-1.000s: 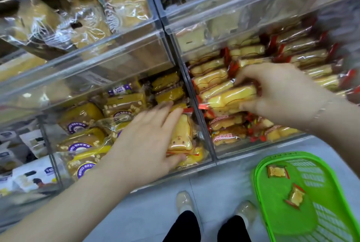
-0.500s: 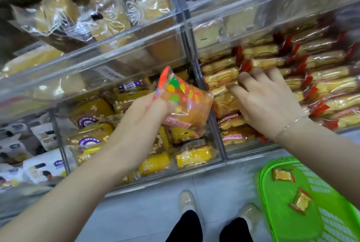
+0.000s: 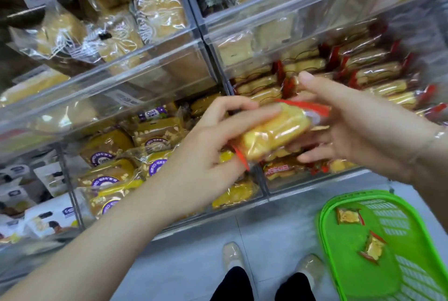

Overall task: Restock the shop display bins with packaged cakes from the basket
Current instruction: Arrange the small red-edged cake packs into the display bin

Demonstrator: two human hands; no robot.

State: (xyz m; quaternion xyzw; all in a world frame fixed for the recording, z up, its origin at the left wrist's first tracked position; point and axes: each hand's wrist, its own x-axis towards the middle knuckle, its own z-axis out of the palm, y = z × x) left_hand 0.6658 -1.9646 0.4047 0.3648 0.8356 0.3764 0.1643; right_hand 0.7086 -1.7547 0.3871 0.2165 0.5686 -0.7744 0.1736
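The left hand pinches a packaged cake before the right bin — the right hand, spread, receives it — next, I think, lay it inside.

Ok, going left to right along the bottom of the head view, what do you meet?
Left forearm → left shoe → right shoe → green basket holding two wrapped cakes.
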